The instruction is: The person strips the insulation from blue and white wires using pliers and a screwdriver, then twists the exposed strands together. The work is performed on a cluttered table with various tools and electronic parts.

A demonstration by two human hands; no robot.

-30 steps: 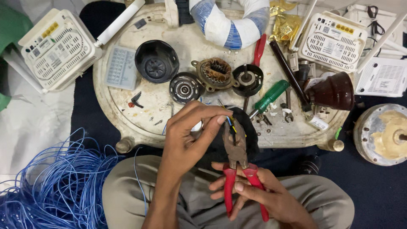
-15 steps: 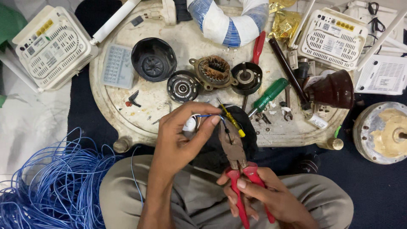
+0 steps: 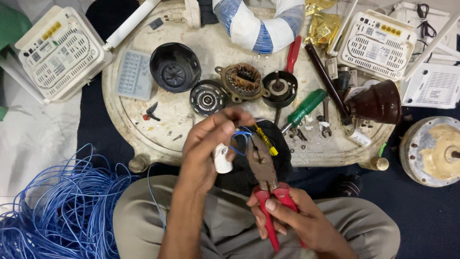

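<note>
Clearly a two-handed wire job, set out line by line:

blue wire (image 3: 241,139): loops between the fingertips of the left hand and the pliers' nose, just off the near edge of the bench, above the lap; held taut there so the tool can bite it.
white part (image 3: 222,158): a small white cylinder tucked under the left palm, the wire seemingly running from it; kept close so it does not dangle.
left hand (image 3: 207,146): fingers pressed together, pinching the wire near its end, with the white part beneath.
pliers (image 3: 262,165): rusty head, red handles, nose pointing away from the body at the wire.
right hand (image 3: 292,218): wrapped round the red handles, squeezing them near together; whether the nose grips the wire I cannot tell.
yellow-handled tool (image 3: 266,140): lies just beside the pliers' head.
bench (image 3: 139,129): round, pale, worn; motor pieces lie along its middle, within reach.
green screwdriver (image 3: 303,109): right of centre, handle toward the person.
blue wire coil (image 3: 62,211): heaped on the floor off the bench's near-left edge, likely the supply.
</note>
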